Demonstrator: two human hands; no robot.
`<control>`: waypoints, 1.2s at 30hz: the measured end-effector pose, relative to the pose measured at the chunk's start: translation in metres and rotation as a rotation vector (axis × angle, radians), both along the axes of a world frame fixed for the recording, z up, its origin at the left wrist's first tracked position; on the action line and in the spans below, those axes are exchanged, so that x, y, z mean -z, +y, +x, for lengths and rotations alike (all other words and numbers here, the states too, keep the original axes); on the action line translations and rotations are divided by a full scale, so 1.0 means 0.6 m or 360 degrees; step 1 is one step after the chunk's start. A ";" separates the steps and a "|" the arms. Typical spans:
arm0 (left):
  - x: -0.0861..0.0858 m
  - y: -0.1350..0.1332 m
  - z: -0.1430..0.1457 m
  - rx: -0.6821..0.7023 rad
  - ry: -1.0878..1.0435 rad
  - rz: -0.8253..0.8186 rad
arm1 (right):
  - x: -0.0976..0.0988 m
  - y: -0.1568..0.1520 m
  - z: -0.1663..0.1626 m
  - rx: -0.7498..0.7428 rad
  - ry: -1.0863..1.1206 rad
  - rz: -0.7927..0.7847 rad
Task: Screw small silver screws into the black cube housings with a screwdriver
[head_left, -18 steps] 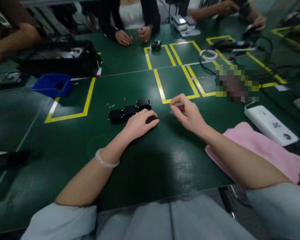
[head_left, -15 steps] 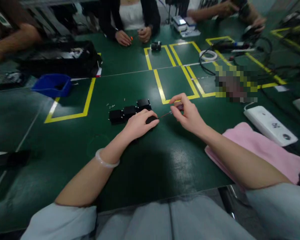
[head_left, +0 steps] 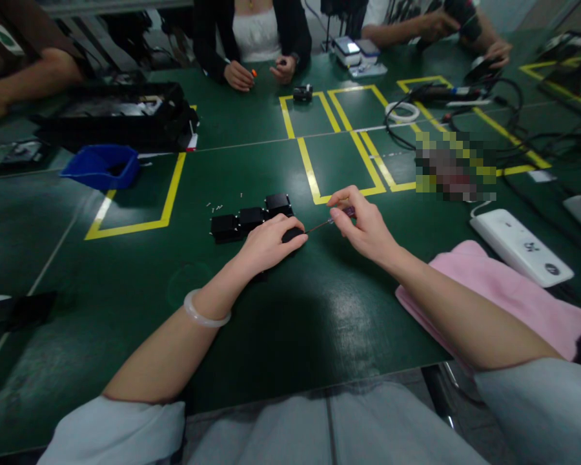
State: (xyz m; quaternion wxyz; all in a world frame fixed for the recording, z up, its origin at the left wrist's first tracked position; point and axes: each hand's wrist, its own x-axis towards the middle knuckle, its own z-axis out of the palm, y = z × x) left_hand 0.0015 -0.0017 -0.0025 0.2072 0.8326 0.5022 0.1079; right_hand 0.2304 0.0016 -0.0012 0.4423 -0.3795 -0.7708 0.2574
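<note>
My left hand (head_left: pixel 272 243) is closed around a small black part (head_left: pixel 293 234), partly covered by the fingers. A screwdriver (head_left: pixel 318 226) lies nearly level in my right hand (head_left: pixel 361 221), its handle pinched between thumb and fingers. The thin shaft points left, and its tip meets the right side of the black part. Just beyond my left hand sit three black box-shaped pieces, the left box (head_left: pixel 223 227), the middle box (head_left: pixel 252 217) and the right box (head_left: pixel 277 204). Several tiny screws (head_left: pixel 216 208) lie scattered behind them on the green table.
A pink cloth (head_left: pixel 494 290) lies under my right forearm, beside a white power strip (head_left: pixel 521 247). Left are a blue bin (head_left: pixel 101 166) and a black tray (head_left: pixel 121 116). Cables (head_left: pixel 513 97) lie at the right. Across the table, a person's hands (head_left: pixel 239 75) hold a small orange item.
My hands stay almost in place, with the screwdriver still against the black part. Across the table, a person's hand has shifted slightly. The whole view has moved a little.
</note>
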 end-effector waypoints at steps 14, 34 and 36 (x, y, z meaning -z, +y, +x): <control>0.003 0.001 -0.001 0.0013 0.0000 0.0020 | 0.000 0.002 0.000 0.0006 -0.0027 -0.0046; 0.003 0.002 -0.002 0.0019 -0.0016 0.0010 | 0.005 0.003 0.002 0.0021 -0.0004 -0.0004; 0.003 0.003 -0.002 0.0023 -0.0016 0.0007 | 0.005 0.003 0.003 0.0012 -0.0025 -0.0039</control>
